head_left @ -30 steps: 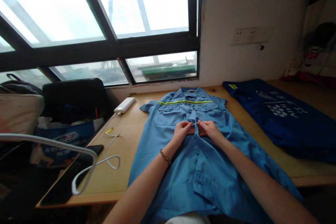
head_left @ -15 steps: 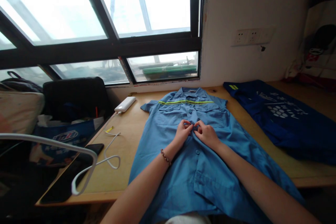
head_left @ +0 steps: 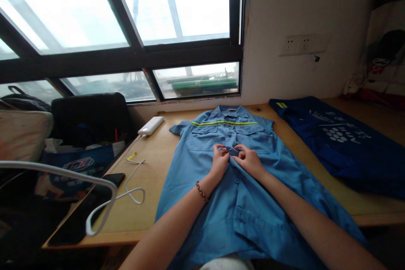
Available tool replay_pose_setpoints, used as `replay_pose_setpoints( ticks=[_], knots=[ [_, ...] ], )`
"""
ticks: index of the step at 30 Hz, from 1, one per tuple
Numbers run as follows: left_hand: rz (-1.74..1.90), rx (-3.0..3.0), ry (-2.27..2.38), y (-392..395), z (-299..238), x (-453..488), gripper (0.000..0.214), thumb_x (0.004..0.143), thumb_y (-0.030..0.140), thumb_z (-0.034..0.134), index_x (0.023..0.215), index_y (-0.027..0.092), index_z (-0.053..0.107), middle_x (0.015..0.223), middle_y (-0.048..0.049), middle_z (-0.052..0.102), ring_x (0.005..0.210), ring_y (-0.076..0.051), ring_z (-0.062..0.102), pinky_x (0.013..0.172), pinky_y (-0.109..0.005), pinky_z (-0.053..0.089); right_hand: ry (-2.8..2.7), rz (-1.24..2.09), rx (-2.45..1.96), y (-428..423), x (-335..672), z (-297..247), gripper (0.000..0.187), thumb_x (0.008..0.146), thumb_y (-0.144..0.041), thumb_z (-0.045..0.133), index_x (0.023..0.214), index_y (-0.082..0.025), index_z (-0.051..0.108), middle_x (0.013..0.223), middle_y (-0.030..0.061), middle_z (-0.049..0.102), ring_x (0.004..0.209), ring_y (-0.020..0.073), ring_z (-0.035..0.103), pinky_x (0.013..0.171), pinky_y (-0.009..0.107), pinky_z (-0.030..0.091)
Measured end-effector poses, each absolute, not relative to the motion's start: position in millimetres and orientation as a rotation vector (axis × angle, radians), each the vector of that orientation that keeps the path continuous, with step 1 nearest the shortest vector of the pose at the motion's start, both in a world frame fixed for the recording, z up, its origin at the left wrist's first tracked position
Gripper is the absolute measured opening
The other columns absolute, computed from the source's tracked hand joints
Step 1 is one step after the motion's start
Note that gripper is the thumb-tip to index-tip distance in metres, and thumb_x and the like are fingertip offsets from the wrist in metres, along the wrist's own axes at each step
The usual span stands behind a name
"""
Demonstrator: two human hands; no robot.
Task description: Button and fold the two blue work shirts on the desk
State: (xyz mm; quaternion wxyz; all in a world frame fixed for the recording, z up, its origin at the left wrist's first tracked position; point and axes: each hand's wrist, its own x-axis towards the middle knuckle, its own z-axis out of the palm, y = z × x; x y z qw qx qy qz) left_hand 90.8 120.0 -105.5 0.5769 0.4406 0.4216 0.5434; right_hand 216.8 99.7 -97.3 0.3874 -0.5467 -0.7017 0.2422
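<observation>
A light blue work shirt point(head_left: 202, 164) with a yellow-green stripe across the chest lies flat, front up, on the wooden table point(head_left: 152, 164). My left hand point(head_left: 219, 161), with a beaded bracelet on its wrist, pinches the shirt's button placket at mid-chest. My right hand point(head_left: 249, 161) pinches the same placket from the other side. The fingertips of both hands nearly touch over a bunched fold of cloth. Whatever button lies between them is hidden by the fingers.
A dark blue garment point(head_left: 341, 143) with white print lies at the right. A white power bank point(head_left: 151, 125) with a looping white cable point(head_left: 133, 185) sits at the left, near a black phone point(head_left: 110, 181). A white hanger point(head_left: 63, 175) juts in from the left. Bags fill the left side.
Both hands have crept slightly up the placket toward the collar and now pinch a small raised fold. The shirt itself has stayed in place.
</observation>
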Motion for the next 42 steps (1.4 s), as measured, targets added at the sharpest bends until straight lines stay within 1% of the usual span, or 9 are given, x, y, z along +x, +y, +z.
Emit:
replay_pose_setpoints(
  ticks=[7,12,16,20,22,26,31,36,42],
  knots=[
    [1.259,1.013,0.969,117.2,-98.8,87.9,0.036,0.062,0.008,0.051,0.090,0.020,0.031,0.069,0.0033,0.057,0.056,-0.008,0.055,0.052,-0.018,0.040,-1.882,0.421,-1.335,93.9,217.2,-93.1,0.045,0.075,-0.028,0.050,0.120,-0.026,0.047,0.067,-0.0021,0.057,0.056,0.0114,0.050,0.057,0.021,0.039],
    [1.273,0.984,0.873,118.1,-100.8,86.4,0.039,0.058,0.007,0.053,0.089,0.019,0.033,0.069,0.0037,0.057,0.059,-0.008,0.055,0.056,-0.020,0.041,-1.944,0.409,-1.383,96.4,218.2,-95.3,0.033,0.079,-0.029,0.045,0.110,-0.025,0.056,0.083,0.0027,0.062,0.072,0.0158,0.056,0.065,0.024,0.040],
    [1.266,1.010,0.877,118.2,-100.4,86.1,0.039,0.057,0.006,0.054,0.088,0.019,0.035,0.066,0.0042,0.056,0.060,-0.009,0.056,0.058,-0.020,0.041,-2.003,0.481,-1.438,98.5,219.3,-99.0,0.028,0.083,-0.031,0.040,0.092,-0.024,0.065,0.082,0.0039,0.065,0.077,0.0179,0.058,0.066,0.025,0.040],
    [1.250,0.994,0.875,118.7,-100.2,85.9,0.040,0.056,0.006,0.055,0.090,0.019,0.035,0.069,0.0031,0.057,0.062,-0.010,0.057,0.059,-0.021,0.041,-1.932,0.402,-1.437,96.0,218.2,-99.3,0.041,0.081,-0.030,0.043,0.121,-0.026,0.046,0.085,0.0027,0.063,0.073,0.0169,0.057,0.063,0.025,0.041],
    [1.251,0.974,0.867,119.3,-101.1,85.5,0.042,0.056,0.007,0.055,0.090,0.019,0.035,0.069,0.0030,0.057,0.060,-0.009,0.056,0.058,-0.021,0.041,-1.928,0.369,-1.410,95.3,217.6,-99.0,0.045,0.080,-0.028,0.044,0.125,-0.028,0.041,0.088,0.0021,0.063,0.073,0.0162,0.057,0.064,0.025,0.042],
    [1.264,0.927,0.815,120.8,-103.7,84.1,0.045,0.054,0.007,0.057,0.090,0.019,0.035,0.066,0.0043,0.056,0.056,-0.008,0.054,0.055,-0.020,0.039,-1.953,0.389,-1.381,97.2,217.3,-100.1,0.037,0.081,-0.027,0.043,0.117,-0.027,0.050,0.101,0.0027,0.061,0.085,0.0173,0.057,0.071,0.025,0.042],
    [1.288,0.889,0.766,122.2,-104.7,82.8,0.048,0.050,0.006,0.060,0.090,0.018,0.036,0.061,0.0062,0.053,0.052,-0.007,0.051,0.053,-0.019,0.037,-2.021,0.438,-1.414,98.8,216.9,-102.3,0.028,0.084,-0.029,0.037,0.094,-0.024,0.062,0.089,0.0027,0.065,0.083,0.0176,0.059,0.070,0.025,0.043],
    [1.278,0.872,0.758,123.8,-106.3,82.1,0.050,0.052,0.008,0.062,0.093,0.018,0.036,0.065,0.0042,0.056,0.051,-0.008,0.052,0.052,-0.019,0.037,-1.932,0.372,-1.419,95.6,215.8,-102.3,0.041,0.083,-0.027,0.040,0.123,-0.026,0.043,0.106,0.0032,0.060,0.087,0.0178,0.058,0.071,0.026,0.044],
    [1.282,0.874,0.745,125.9,-111.5,80.3,0.051,0.052,0.007,0.061,0.095,0.018,0.036,0.064,0.0046,0.055,0.051,-0.007,0.052,0.053,-0.019,0.038,-1.965,0.381,-1.383,97.0,216.4,-103.0,0.037,0.083,-0.026,0.040,0.120,-0.026,0.047,0.112,0.0009,0.058,0.099,0.0176,0.054,0.081,0.027,0.042]
  ],
)
